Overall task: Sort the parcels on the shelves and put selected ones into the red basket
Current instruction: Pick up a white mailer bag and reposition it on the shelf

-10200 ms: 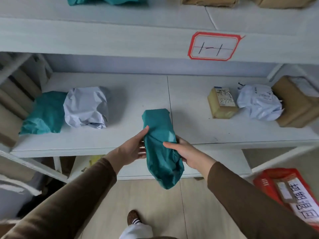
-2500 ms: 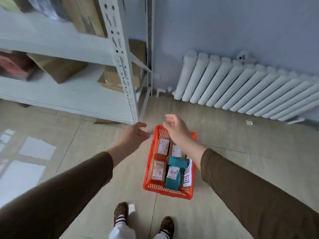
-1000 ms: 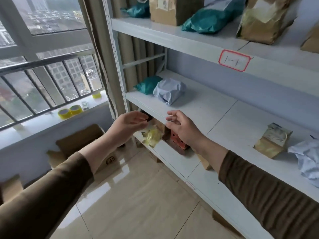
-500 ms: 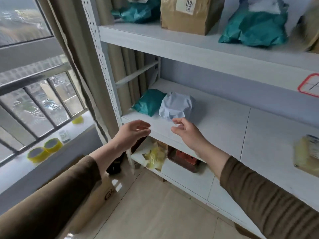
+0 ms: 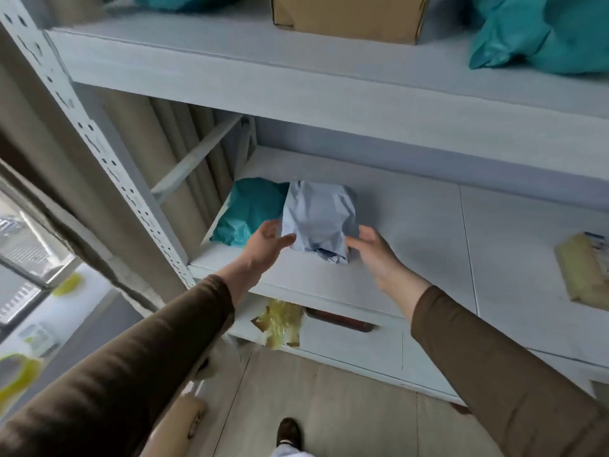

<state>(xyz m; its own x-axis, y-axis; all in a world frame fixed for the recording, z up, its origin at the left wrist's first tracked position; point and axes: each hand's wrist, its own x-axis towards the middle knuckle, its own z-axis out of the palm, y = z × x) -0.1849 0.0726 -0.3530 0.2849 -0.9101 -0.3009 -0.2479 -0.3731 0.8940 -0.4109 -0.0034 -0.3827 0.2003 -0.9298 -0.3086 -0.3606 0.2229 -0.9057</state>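
Both hands reach toward the pale grey parcel [image 5: 318, 219], a crumpled soft bag lying on the middle shelf [image 5: 412, 232] of the white rack. The left hand [image 5: 267, 240] sits at the parcel's left edge, palm turned inward, fingers straight and spread, their tips at or just touching the wrapping (contact is hard to judge). The right hand [image 5: 370, 247] sits at the parcel's lower right corner, fingers loosely bent toward the wrapping; its grip is spread rather than closed round anything, and I cannot tell whether the fingertips touch. Neither hand lifts the parcel; it rests flat on the shelf.

Just left of the grey parcel, touching it, lies a teal parcel [image 5: 250, 211], tucked against the rack's perforated upright [image 5: 108, 159]. Well to the right of the grey parcel, on the same shelf, a tan taped parcel [image 5: 583, 268] lies at the frame edge. Above the grey parcel, on the top shelf, stand a cardboard box [image 5: 349, 14] and, further right, a second teal bag [image 5: 540, 34]. Below the grey parcel, on the lower shelf, a yellow crinkled wrapper [image 5: 280, 323] sticks out beside a dark reddish item [image 5: 339, 321]. The red basket is out of view.
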